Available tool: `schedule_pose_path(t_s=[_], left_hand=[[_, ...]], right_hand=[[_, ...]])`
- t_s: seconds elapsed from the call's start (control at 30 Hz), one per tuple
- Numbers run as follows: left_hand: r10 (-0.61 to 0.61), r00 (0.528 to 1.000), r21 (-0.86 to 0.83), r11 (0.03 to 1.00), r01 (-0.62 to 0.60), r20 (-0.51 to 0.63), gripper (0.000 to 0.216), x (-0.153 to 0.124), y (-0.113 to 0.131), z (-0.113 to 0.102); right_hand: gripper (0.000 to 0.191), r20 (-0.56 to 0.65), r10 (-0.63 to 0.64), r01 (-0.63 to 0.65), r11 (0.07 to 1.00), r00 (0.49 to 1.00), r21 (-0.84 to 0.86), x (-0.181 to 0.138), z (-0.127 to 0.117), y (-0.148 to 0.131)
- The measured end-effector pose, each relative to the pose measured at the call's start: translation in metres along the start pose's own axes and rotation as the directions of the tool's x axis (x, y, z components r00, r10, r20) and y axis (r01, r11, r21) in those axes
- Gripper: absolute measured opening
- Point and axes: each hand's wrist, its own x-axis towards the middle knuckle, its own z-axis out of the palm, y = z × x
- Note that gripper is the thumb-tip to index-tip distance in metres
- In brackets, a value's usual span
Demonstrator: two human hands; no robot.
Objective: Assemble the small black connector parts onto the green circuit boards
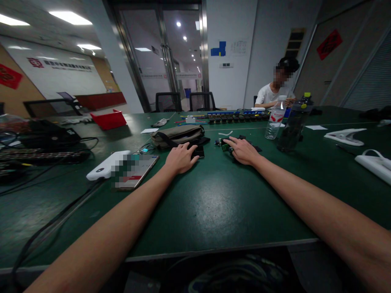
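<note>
Progress, near to far: left hand (pixel 180 158) rests with its fingers spread apart, thumb and fingertips at a flat black piece (pixel 199 151); no pinch seen. Right hand (pixel 242 149) lies over a small circuit-board assembly (pixel 225 147), index finger extended; its thumb side is hidden, so whether it grips cannot be told. Both pieces sit mid-table, well apart from each other. Nothing appears lifted; judged as handling at table level, pieces not joined. What is left cannot be read.

Room, near to far: front edge of green table (pixel 214 211), then bare surface between the forearms, open up to the hands. Left side is tighter: smartphone (pixel 143 171) beside white power bank (pixel 105 166). Olive pouch (pixel 181 136) closes off space just beyond left hand. Clear water bottle (pixel 273 124) and dark bottle (pixel 293 128) stand upright beyond right hand, a knock risk. Farther: black connector row (pixel 244 119), then a seated person (pixel 270 93).
</note>
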Motion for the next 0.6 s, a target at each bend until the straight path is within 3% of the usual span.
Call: schedule_pose_path(t_s=[0.27,0.6], left_hand=[[0.051,0.999,0.029,0.998,-0.051,-0.001,0.049,0.005,-0.003,0.005],[0.085,0.996,0.050,0.995,-0.084,-0.010,0.047,0.015,-0.003,0.008]], right_hand=[[0.062,0.155,0.017,-0.010,0.999,0.988,-0.048,0.015,-0.001,-0.001],[0.054,0.162,0.042,-0.037,0.999,0.986,-0.038,0.013,-0.009,-0.001]])
